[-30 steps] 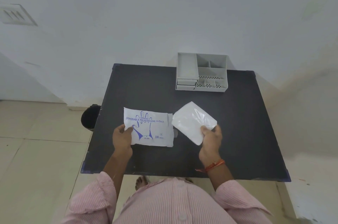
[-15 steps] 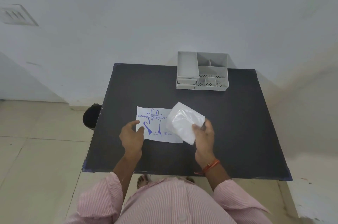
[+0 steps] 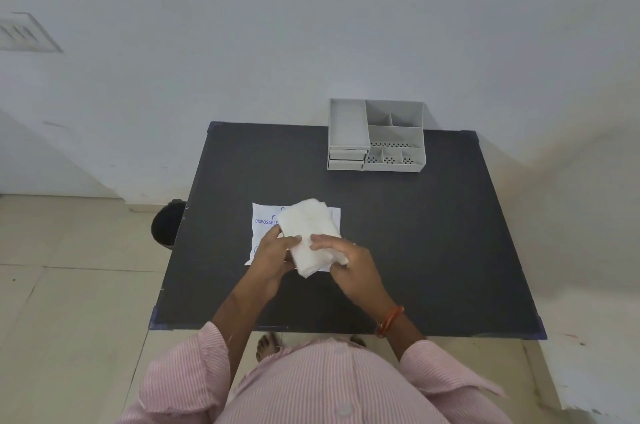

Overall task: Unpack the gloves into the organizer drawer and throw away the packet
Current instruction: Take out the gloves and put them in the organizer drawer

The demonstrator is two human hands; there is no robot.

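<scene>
A folded stack of clear-white gloves is held over the middle of the black table. My left hand grips its left edge and my right hand presses on its near right side. Under the stack lies the empty white packet with blue print, mostly covered. The grey organizer stands at the table's far edge, its two small drawers at the front left pushed in.
A black bin stands on the tiled floor just left of the table. A white wall runs behind the table. A white ledge sits at the lower right.
My right hand carried the glove stack leftward until it lay over the packet. My left hand let go of the packet and took hold of the stack.
</scene>
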